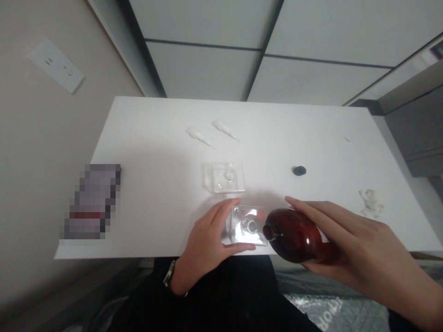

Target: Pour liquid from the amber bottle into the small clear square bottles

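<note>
My right hand (346,240) grips a reddish-brown bottle (294,235), tipped on its side with its uncapped mouth pointing left. That mouth is right by a clear square bottle (249,226) with a round open neck, near the table's front edge. Around the left side of the clear bottle, my left hand (211,235) is curled, thumb at the front and fingers at the back. Just behind stands a second clear square bottle (228,177). A black cap (299,171) lies to the right of it. Whether liquid is flowing I cannot make out.
Two whitish nozzle-like pieces (197,135) lie towards the back of the white table (155,138). On the right are a crumpled pale scrap (371,203) and a tiny white bit (347,139). A blurred-out flat object (93,198) lies at the left edge, by the wall.
</note>
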Motion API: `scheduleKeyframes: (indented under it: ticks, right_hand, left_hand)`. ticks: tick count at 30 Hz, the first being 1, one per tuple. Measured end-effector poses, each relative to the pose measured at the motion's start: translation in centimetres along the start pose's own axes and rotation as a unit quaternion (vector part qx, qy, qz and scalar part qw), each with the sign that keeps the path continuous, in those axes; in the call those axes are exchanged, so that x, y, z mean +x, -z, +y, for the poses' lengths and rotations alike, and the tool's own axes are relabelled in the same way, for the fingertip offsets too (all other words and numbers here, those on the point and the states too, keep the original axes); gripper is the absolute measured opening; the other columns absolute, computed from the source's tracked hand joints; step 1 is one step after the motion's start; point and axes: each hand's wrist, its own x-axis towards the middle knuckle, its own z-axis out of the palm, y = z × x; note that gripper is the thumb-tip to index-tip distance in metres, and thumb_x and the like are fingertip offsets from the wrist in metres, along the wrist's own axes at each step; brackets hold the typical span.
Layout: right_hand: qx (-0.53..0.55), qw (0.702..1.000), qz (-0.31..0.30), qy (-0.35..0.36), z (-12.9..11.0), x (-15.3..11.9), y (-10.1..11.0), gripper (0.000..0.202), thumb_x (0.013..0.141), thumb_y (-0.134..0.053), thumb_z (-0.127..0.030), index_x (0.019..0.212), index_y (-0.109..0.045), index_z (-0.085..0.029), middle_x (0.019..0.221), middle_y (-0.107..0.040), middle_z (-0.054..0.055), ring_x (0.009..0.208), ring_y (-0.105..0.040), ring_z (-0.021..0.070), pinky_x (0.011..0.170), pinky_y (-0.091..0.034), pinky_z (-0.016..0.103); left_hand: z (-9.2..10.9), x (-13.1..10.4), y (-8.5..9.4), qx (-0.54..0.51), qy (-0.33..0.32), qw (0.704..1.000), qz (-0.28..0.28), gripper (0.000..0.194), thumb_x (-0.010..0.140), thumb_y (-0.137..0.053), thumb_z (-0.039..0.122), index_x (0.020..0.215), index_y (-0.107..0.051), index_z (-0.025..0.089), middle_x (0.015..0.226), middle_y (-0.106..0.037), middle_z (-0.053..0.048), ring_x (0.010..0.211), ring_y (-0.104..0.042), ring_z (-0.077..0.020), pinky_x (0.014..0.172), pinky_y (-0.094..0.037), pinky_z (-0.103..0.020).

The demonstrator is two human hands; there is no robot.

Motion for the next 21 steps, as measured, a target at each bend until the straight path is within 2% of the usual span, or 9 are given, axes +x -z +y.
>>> scheduleKeyframes:
  ticks: [5,9,13,21]
  right_hand:
    - [0.002,1.0,-0.005,-0.012,-0.1,-0.3,-0.1,0.084,0.088,-0.063,-0.024,0.168,-0.037,-0.023,0.131,-0.074,0.015,0.098,-0.079,0.03,0.07,-0.067,0.038]
    - [-0.024,1.0,-0.004,0.012,-0.2,0.3,0.5,0.084,0.091,-0.06,-0.024,0.17,-0.033,-0.019,0.126,-0.076,0.016,0.093,-0.08,0.0299,0.066,-0.067,0.037]
    - [-0.049,0.998,0.004,0.034,-0.4,1.0,1.1,0.082,0.095,-0.055,-0.024,0.172,-0.026,-0.017,0.12,-0.078,0.017,0.088,-0.08,0.0296,0.06,-0.066,0.035]
    - [-0.061,0.998,-0.005,0.035,-0.4,1.1,1.5,0.084,0.096,-0.054,-0.025,0.173,-0.023,-0.017,0.121,-0.078,0.017,0.085,-0.079,0.0313,0.056,-0.064,0.037]
  left_hand:
    - [-0.2,-0.1,-0.1,0.0,0.002,1.0,0.001,0.088,0.082,-0.089,0.06,0.154,-0.051,0.028,0.149,-0.069,-0.014,0.137,-0.069,-0.0338,0.116,-0.058,-0.05]
    - [-0.2,0.0,-0.1,0.0,-0.004,1.0,0.0,0.088,0.082,-0.088,0.062,0.154,-0.051,0.027,0.149,-0.069,-0.014,0.136,-0.069,-0.0338,0.115,-0.059,-0.05]
    - [-0.1,0.0,0.0,0.002,-0.006,1.0,0.001,0.087,0.082,-0.09,0.057,0.154,-0.05,0.028,0.149,-0.069,-0.013,0.137,-0.069,-0.0331,0.115,-0.058,-0.05]
    - [-0.1,-0.1,-0.1,-0.004,0.01,1.0,-0.004,0.086,0.082,-0.089,0.059,0.154,-0.051,0.029,0.15,-0.068,-0.013,0.139,-0.067,-0.0342,0.118,-0.056,-0.051]
